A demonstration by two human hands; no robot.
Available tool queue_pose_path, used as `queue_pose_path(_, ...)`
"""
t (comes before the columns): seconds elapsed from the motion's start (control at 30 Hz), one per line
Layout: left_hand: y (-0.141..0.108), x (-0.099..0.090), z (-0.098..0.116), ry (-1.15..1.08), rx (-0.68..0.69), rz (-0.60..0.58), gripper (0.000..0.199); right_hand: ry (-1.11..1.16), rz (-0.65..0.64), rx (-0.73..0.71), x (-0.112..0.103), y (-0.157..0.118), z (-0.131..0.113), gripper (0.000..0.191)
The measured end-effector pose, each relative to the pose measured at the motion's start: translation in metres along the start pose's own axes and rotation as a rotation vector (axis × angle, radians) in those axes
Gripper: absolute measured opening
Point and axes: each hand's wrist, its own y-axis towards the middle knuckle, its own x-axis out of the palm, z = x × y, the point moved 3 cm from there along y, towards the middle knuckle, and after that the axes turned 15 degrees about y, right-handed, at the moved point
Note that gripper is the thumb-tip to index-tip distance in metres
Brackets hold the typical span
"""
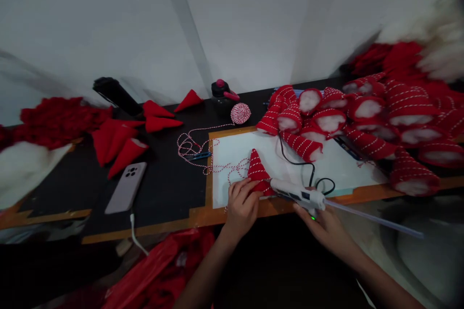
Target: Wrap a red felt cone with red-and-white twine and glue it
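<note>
My left hand (243, 203) is closed on the lower part of a red felt cone hat (256, 168) at the front edge of the white sheet (232, 154). Red-and-white twine (232, 166) winds round the hat and trails off in loose loops to its left. In my right hand (324, 222) is a white glue gun (297, 192), its nozzle at the hat's lower right side. A clear glue stick (373, 218) juts from the gun's back, and a green light shows near the handle. My right fingers are partly hidden behind the gun.
Stuffed, twine-wrapped cones (329, 118) crowd the right side. A twine ball (240, 113) sits by a dark bottle (222, 94) at the back. Plain red cones (119, 142), a phone (126, 188) on a cable and red fluffy material (61, 120) occupy the left. The gun's black cord (295, 161) crosses the sheet.
</note>
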Motion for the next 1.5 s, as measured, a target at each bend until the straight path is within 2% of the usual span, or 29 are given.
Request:
queue_pose_path(0.23, -0.002, 0.001, -0.002, -0.01, 0.009, -0.032, 0.022, -0.018, 0.053, 0.0, 0.002, 0.012, -0.001, 0.03)
queue_pose_path(0.5, 0.005, -0.001, -0.007, -0.045, 0.043, -0.149, 0.021, -0.101, -0.006, -0.022, 0.009, 0.031, -0.004, 0.034)
queue_pose_path(0.67, 0.007, 0.0, -0.011, -0.07, 0.079, -0.192, 0.023, -0.156, 0.08, -0.03, 0.01, 0.028, -0.001, 0.037)
queue_pose_path(0.93, 0.008, 0.001, -0.012, -0.045, 0.094, -0.176, 0.023, -0.127, 0.048, -0.018, 0.005, 0.032, -0.006, 0.034)
queue_pose_path(1.1, 0.007, 0.001, -0.012, -0.058, 0.086, -0.184, 0.022, -0.133, 0.068, 0.016, 0.004, 0.04, -0.005, 0.041)
queue_pose_path(1.3, 0.006, 0.001, -0.013, -0.073, 0.075, -0.199, 0.021, -0.152, 0.088, -0.009, 0.008, 0.055, -0.009, 0.047)
queue_pose_path(1.5, 0.006, 0.002, -0.012, -0.078, 0.08, -0.193, 0.021, -0.196, 0.091, -0.003, 0.014, 0.058, -0.004, 0.05)
